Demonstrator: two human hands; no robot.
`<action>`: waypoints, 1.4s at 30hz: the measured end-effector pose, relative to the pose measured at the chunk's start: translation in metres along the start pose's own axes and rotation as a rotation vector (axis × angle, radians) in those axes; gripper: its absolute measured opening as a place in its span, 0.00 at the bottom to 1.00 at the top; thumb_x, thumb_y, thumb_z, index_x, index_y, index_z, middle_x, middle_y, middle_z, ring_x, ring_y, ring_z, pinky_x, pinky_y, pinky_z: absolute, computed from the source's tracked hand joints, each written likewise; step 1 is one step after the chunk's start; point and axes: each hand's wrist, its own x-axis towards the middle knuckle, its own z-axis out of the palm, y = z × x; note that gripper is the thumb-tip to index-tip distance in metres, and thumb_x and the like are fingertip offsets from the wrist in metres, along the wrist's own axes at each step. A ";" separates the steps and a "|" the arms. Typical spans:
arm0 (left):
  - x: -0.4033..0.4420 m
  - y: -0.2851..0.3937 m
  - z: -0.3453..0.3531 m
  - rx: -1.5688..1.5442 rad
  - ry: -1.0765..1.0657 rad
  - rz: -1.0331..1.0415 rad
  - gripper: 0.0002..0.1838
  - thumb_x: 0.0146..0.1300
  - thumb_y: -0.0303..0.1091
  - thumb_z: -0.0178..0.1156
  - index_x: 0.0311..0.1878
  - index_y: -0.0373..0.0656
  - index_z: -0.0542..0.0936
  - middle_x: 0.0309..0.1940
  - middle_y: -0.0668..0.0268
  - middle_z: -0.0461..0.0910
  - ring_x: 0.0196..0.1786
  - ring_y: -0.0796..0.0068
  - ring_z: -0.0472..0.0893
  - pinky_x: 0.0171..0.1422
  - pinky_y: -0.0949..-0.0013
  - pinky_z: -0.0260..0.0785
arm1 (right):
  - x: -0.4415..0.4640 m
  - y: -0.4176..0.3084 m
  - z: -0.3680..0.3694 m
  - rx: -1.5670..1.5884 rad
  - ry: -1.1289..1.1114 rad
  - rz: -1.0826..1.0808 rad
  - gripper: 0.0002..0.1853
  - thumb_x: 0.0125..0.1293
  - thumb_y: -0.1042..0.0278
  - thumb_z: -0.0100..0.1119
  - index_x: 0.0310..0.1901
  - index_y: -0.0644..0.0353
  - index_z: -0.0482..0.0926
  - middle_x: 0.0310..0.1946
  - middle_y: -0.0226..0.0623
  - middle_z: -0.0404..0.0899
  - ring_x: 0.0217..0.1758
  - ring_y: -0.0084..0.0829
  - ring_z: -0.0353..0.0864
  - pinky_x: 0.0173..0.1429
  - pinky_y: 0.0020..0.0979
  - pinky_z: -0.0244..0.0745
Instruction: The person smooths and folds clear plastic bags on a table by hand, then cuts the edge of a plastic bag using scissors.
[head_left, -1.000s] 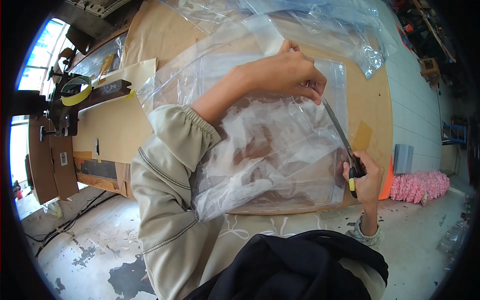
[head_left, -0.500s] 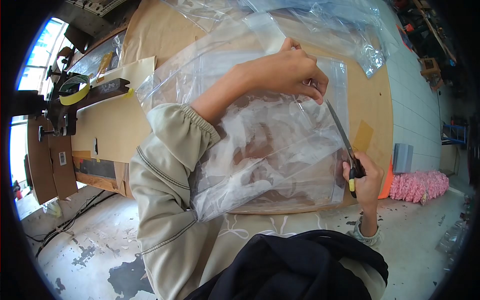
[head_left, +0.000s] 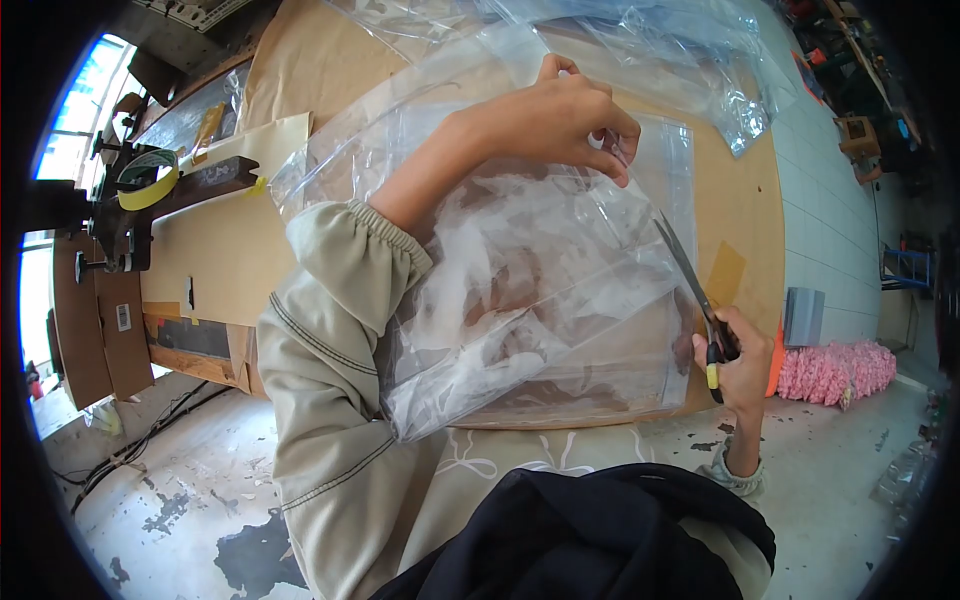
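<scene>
My left hand reaches across the clear plastic sheeting, its fingers pinching an edge of the plastic and lifting it a little. In my right hand is a pair of scissors with black and yellow handles. The blades point up and away from me, their tips slightly parted just below and right of my left fingers. Folded layers of the plastic lie wrinkled under my left forearm. Exactly how much of the plastic sits between my left fingertips is hidden.
More clear plastic is heaped at the table's far side. A brown-topped table bears an amber tape patch. To the left, a roll of yellow tape hangs on a black clamp-like fixture. A pink bundle lies at right.
My left hand has shifted slightly left and up with the pinched plastic. My right hand and the scissors have moved slightly down and right, so the blade tips stand farther from my left fingers.
</scene>
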 end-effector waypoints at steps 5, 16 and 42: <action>0.000 0.004 -0.002 -0.019 -0.028 -0.021 0.11 0.56 0.46 0.67 0.33 0.51 0.82 0.27 0.75 0.78 0.37 0.79 0.77 0.63 0.64 0.49 | 0.014 -0.007 0.007 -0.018 0.041 -0.070 0.14 0.47 0.74 0.70 0.37 0.63 0.80 0.18 0.30 0.68 0.19 0.20 0.65 0.25 0.25 0.60; 0.002 -0.001 0.003 -0.095 0.035 0.017 0.12 0.52 0.47 0.69 0.30 0.51 0.82 0.26 0.73 0.81 0.38 0.76 0.79 0.54 0.66 0.50 | 0.029 -0.016 0.018 -0.023 0.104 -0.102 0.13 0.48 0.74 0.69 0.37 0.62 0.81 0.18 0.31 0.69 0.19 0.21 0.65 0.25 0.25 0.61; 0.001 -0.001 0.001 -0.095 0.052 0.013 0.14 0.54 0.47 0.69 0.35 0.50 0.79 0.27 0.73 0.80 0.36 0.76 0.79 0.58 0.64 0.55 | 0.033 -0.019 0.011 -0.089 0.092 -0.170 0.13 0.47 0.72 0.70 0.36 0.61 0.80 0.18 0.31 0.68 0.20 0.24 0.66 0.26 0.27 0.61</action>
